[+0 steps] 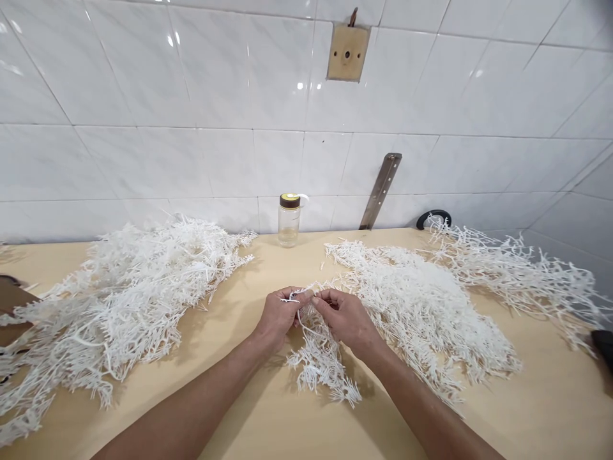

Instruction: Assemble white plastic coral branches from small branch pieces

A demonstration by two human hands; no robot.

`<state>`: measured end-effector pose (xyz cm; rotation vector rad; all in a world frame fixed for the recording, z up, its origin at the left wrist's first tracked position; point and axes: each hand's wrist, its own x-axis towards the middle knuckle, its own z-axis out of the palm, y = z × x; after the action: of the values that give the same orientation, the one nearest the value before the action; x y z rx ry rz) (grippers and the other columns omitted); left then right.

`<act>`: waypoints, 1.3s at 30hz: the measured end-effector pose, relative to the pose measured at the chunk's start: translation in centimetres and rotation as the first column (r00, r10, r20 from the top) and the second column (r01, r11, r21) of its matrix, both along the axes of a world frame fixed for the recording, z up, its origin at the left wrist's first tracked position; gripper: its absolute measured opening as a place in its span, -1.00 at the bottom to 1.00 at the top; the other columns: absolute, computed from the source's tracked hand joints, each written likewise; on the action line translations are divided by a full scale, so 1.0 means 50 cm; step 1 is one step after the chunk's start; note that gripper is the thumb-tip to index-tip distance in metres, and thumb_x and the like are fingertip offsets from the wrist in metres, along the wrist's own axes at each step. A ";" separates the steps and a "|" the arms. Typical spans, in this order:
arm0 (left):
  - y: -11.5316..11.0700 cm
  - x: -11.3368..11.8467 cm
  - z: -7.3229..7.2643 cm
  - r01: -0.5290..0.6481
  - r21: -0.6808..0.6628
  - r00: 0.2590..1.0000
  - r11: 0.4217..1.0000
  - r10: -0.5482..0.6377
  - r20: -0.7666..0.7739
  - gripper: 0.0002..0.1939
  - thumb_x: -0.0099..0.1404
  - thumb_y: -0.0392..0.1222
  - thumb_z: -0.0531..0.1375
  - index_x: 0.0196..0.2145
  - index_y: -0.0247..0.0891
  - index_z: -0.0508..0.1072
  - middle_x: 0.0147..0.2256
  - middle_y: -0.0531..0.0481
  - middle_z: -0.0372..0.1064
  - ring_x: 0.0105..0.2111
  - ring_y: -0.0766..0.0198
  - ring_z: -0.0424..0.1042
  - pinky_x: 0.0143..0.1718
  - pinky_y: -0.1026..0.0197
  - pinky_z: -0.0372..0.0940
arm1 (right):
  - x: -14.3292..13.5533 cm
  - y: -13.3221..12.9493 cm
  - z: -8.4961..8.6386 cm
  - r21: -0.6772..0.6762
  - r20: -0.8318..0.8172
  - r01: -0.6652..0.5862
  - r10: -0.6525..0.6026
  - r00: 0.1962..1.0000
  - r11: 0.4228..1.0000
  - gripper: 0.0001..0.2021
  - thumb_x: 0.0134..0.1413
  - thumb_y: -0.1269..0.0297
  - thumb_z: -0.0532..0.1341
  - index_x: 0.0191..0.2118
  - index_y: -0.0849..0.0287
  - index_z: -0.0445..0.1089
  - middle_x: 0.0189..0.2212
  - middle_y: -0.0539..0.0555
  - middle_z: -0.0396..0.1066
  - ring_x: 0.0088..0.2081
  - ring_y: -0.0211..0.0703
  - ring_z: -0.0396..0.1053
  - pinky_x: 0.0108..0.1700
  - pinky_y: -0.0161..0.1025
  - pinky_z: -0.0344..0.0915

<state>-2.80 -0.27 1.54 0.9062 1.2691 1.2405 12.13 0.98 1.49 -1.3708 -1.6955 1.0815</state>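
My left hand (282, 314) pinches a thin white branched strand (299, 313), with a loop of it showing above the fingers. Close beside it, my right hand (345, 318) has thumb and forefinger pressed together on the same white piece. From between the hands, a small bunch of white branched strands (323, 370) hangs down onto the tabletop. A large heap of similar white strands (138, 294) lies to the left, and another heap (426, 306) spreads just right of my right hand.
A clear bottle with a dark lid (288, 220) stands at the table's back edge (311, 234). A metal strip (380, 191) leans on the tiled wall. Looser white strands (517, 268) lie at the far right, near a black curved object (433, 217). A brown object (14, 310) is at far left.
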 end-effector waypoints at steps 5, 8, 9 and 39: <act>-0.004 0.001 0.007 0.013 -0.005 1.000 1.000 -0.013 0.017 -0.52 -0.11 0.18 0.42 -0.62 -0.29 0.38 -0.72 0.17 0.11 -0.71 0.48 0.04 -0.67 0.33 -0.05 | 0.003 -0.002 0.002 -0.033 -0.055 0.009 -0.011 0.998 0.999 -0.67 0.11 -0.03 0.19 -0.35 0.16 0.47 -0.66 -0.10 0.25 -0.68 -0.34 0.11 -0.58 -0.32 0.12; -0.005 0.001 0.010 0.028 0.000 0.999 1.000 -0.028 0.022 -0.51 -0.11 0.18 0.41 -0.63 -0.29 0.36 -0.72 0.17 0.10 -0.71 0.48 0.02 -0.67 0.33 -0.06 | 0.004 0.001 -0.005 -0.021 -0.050 0.019 -0.020 0.999 1.000 -0.69 0.11 0.00 0.18 -0.37 0.16 0.46 -0.64 -0.10 0.26 -0.68 -0.34 0.12 -0.57 -0.33 0.12; -0.006 0.001 0.010 0.034 0.003 0.999 0.999 -0.034 0.024 -0.51 -0.10 0.18 0.41 -0.63 -0.29 0.36 -0.72 0.17 0.09 -0.71 0.48 0.01 -0.67 0.33 -0.06 | 0.004 0.002 -0.007 -0.016 -0.043 0.022 -0.023 0.999 1.000 -0.69 0.12 0.01 0.18 -0.38 0.16 0.45 -0.64 -0.10 0.26 -0.68 -0.34 0.12 -0.57 -0.33 0.12; -0.016 0.001 -0.021 0.016 0.423 0.899 0.906 0.172 -0.402 -0.80 0.24 -0.12 0.15 -0.49 -0.24 0.32 -0.51 0.08 0.25 -0.46 0.31 0.20 -0.37 0.28 0.13 | -0.028 -0.005 0.005 0.196 0.230 0.127 -0.171 0.958 0.972 -0.86 0.04 0.28 0.11 -0.45 0.13 0.37 -0.51 0.04 0.43 -0.53 -0.18 0.29 -0.49 -0.27 0.16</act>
<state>-2.74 -1.09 0.49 1.5215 1.4167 1.4598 10.72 0.75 1.74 -1.5365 -1.7811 0.6776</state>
